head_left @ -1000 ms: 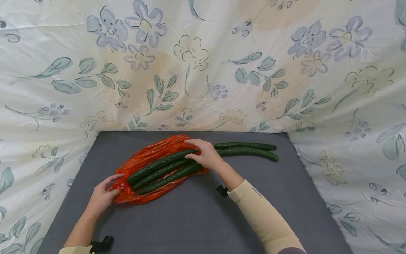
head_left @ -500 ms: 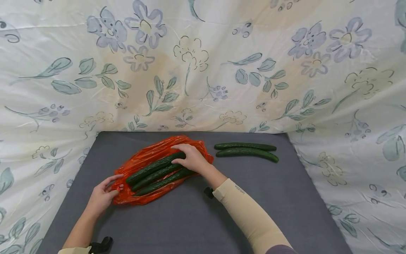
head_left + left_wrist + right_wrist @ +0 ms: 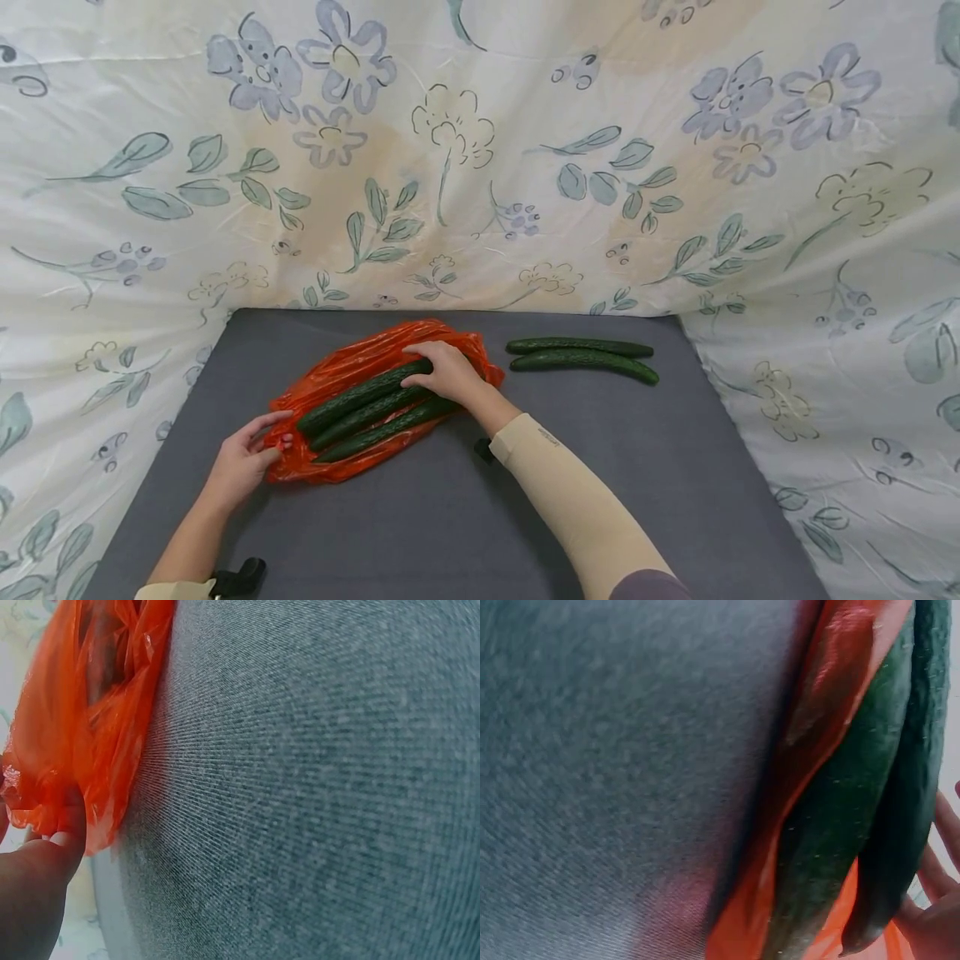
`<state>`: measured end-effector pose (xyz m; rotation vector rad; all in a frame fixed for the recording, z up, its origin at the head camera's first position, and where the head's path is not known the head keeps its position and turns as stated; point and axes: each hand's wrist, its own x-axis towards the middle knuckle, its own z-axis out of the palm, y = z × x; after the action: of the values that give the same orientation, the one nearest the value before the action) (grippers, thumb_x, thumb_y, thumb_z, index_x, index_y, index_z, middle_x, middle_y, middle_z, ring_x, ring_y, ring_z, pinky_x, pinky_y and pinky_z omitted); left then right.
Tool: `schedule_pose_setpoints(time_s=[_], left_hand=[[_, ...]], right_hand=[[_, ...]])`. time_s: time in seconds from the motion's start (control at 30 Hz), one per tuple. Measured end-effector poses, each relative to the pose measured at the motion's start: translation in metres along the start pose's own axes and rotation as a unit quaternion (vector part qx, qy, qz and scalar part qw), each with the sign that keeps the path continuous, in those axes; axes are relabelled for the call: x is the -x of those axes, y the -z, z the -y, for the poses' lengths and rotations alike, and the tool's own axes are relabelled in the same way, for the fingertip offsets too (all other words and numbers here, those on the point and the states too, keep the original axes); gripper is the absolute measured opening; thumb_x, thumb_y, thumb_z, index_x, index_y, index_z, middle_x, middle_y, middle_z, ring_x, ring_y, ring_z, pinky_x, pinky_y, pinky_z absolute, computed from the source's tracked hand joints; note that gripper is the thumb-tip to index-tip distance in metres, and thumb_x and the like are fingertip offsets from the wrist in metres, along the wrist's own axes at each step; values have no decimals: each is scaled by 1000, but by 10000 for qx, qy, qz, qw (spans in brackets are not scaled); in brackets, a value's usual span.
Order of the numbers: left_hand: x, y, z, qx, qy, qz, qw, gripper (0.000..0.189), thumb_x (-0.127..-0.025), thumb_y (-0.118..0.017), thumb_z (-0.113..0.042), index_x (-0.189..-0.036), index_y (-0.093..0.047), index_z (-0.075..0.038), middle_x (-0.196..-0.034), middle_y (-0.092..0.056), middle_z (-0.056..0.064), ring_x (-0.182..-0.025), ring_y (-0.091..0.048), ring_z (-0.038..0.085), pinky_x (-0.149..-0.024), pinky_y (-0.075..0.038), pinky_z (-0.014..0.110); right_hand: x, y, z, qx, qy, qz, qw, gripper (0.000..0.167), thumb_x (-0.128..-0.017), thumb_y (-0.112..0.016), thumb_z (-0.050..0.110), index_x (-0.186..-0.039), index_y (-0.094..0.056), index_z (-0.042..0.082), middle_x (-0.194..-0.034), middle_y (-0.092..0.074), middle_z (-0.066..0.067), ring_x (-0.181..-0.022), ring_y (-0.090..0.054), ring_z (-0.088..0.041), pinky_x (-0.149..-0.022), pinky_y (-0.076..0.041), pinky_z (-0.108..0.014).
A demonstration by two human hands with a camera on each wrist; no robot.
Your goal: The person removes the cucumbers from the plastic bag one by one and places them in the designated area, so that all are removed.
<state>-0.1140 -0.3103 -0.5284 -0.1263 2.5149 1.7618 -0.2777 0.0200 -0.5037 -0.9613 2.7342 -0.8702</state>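
In the head view, three dark green cucumbers (image 3: 367,418) lie side by side in a red plastic bag (image 3: 337,367). At the bag's left end, my left hand (image 3: 243,458) pinches the plastic between thumb and fingers; the left wrist view shows the gathered bag (image 3: 82,772) at the fingertips. My right hand (image 3: 444,372) grips the farthest of the three cucumbers near its right end, thumb on the near side and fingers on the far side. Two cucumbers (image 3: 832,832) appear close up in the right wrist view, with the right hand (image 3: 937,900) behind them.
Two more cucumbers (image 3: 583,359) lie together on the grey tabletop (image 3: 420,533), right of the bag. A flowered cloth (image 3: 480,208) hangs behind the table and along both sides.
My right hand has moved left along the bagged cucumbers, uncovering the bag's right end and the left ends of the two loose cucumbers. My left hand has stayed at the bag's left end.
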Motion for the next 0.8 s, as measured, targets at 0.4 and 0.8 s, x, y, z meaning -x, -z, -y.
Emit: schedule_pose_setpoints(time_s=[0.4, 0.8], left_hand=[[-2, -2, 0, -41, 60, 45, 10000, 49, -96, -51, 8, -145, -46, 1, -122, -58, 21, -91, -64, 1, -65, -54, 25], [-2, -2, -5, 148, 132, 98, 9998, 54, -96, -50, 8, -149, -42, 0, -140, -46, 25, -96, -62, -1, -73, -56, 21]], right_hand=[[-6, -12, -8, 1432, -103, 268, 9893, 58, -89, -68, 52, -143, -58, 33, -145, -57, 3, -134, -49, -23, -111, -40, -46], [-3, -12, -7, 929, -63, 176, 9955, 48, -91, -69, 42, -137, -63, 29, -138, -60, 2, -129, -51, -23, -108, -38, -47]])
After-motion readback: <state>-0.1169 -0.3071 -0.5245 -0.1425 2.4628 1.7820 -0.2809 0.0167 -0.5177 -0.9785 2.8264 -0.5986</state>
